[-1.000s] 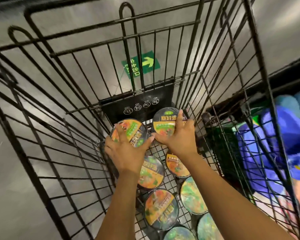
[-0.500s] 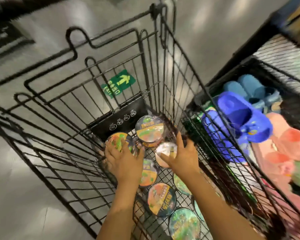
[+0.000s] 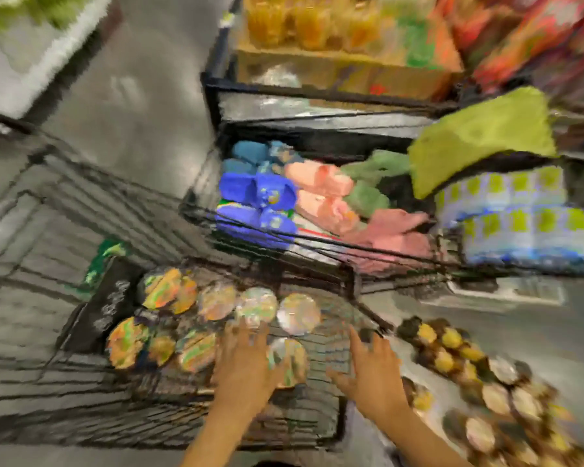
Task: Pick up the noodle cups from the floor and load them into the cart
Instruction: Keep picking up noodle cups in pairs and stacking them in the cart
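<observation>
Frame is heavily motion-blurred.

Left hand (image 3: pixel 246 369): fingers spread, holding nothing, over the lids near the right wall of the cart (image 3: pixel 81 409). Contact with a lid cannot be told.

Right hand (image 3: pixel 373 379): also spread and empty, at the cart's right wall, just beside the floor cups (image 3: pixel 452 358).

Loaded cups (image 3: pixel 216 301): about 9 lids visible in 2 rows on the cart bottom, lids up.

The floor cups stand on the floor (image 3: pixel 520 321) outside the cart's right wall, in a band running away to the right.

Judgement: the right hand is the nearer of the 2, and the reach goes right and down. The cups appear upright, long axis vertical, so a grasp from above round the rim should suit.

Writing: none readable. Lid print shows only as orange and green colour. The white marks on the black panel (image 3: pixel 105 308) at the cart's far end and the green floor sticker (image 3: pixel 105 257) are illegible.
</observation>
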